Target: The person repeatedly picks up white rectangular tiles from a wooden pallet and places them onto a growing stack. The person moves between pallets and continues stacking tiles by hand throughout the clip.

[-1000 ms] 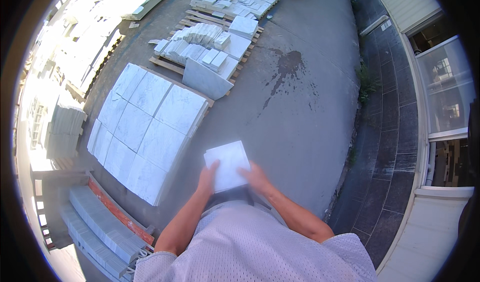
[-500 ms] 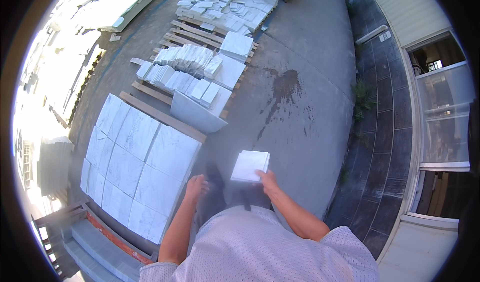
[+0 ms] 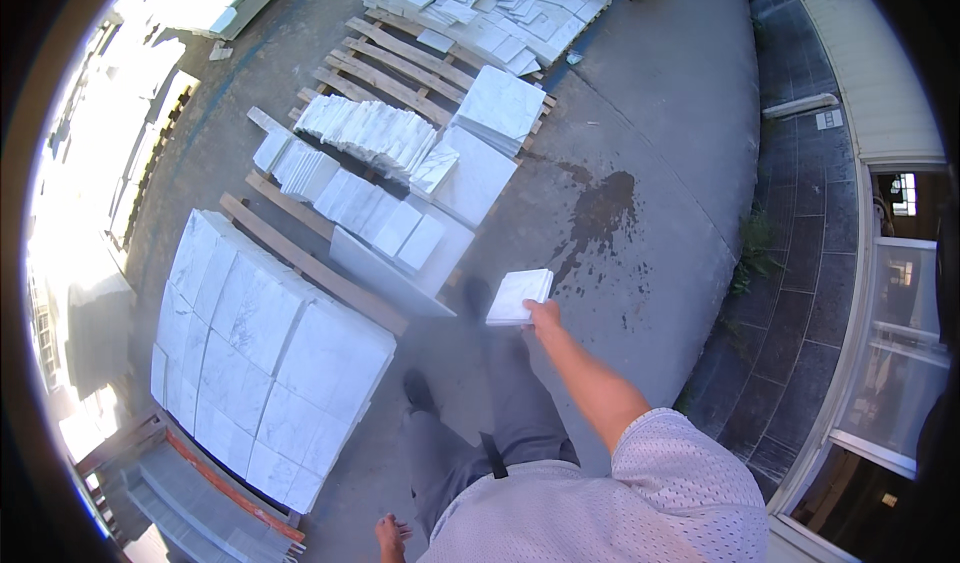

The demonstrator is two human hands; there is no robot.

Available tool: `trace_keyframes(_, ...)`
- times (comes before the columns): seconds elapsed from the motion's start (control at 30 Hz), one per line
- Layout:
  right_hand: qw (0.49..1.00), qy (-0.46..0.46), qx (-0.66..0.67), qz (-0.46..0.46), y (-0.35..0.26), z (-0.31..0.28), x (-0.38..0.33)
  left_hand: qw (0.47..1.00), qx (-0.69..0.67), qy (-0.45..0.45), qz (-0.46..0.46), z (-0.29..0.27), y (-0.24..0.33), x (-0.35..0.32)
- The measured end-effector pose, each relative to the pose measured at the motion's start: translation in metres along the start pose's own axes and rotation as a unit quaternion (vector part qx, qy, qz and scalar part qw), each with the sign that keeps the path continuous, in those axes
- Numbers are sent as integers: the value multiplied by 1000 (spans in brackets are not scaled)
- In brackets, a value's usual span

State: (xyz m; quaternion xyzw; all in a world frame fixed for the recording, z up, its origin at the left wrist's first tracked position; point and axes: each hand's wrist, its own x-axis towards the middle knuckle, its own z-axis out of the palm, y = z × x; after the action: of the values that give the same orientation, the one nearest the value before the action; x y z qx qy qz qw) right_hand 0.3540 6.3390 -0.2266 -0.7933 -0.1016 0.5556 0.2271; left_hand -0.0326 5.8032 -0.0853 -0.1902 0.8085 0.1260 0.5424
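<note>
My right hand (image 3: 543, 315) grips a small stack of square white stone tiles (image 3: 519, 295) by its near right corner, with the thumb on top. The arm is stretched forward, and the stack is held level above the ground. Low beside my left leg hangs my left hand (image 3: 393, 535), holding nothing, its fingers loosely bent and a little apart. Ahead of the held tiles, a pallet bears rows of upright marble tiles (image 3: 365, 128), a flat pile of marble tiles (image 3: 494, 103) and a leaning marble slab (image 3: 380, 268).
To my left stands a large block of stacked marble tiles (image 3: 235, 348) beside a wooden beam (image 3: 310, 263). Broken stone pieces (image 3: 500, 3) lie heaped farther ahead. A wet stain (image 3: 605, 208) marks the concrete. A dark tiled wall base (image 3: 790, 253) with a small plant runs along the right.
My right arm has reached farther forward with the tiles. My left hand has dropped back toward the lower edge. The pallet appears closer, and my legs show in a stride.
</note>
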Motion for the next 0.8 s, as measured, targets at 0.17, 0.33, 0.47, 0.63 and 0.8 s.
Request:
trace_keyframes(0.17,992,-85,14,-87,-105,59,118,971,228,-68,20,63,-45,-43)
trace_keyframes(0.33,992,-101,-71,-14,-162,92,203,981,188,-48,-9,106,-35,-70)
trace_keyframes(0.47,966,-122,-228,8,-139,84,210,995,67,-2,-71,149,28,-94)
trace_keyframes(0.63,907,-198,-371,6,-78,45,145,997,-30,-39,-59,175,85,-129)
trace_keyframes(0.8,890,-231,-392,-29,-51,-8,83,996,-57,-69,-15,183,97,-142)
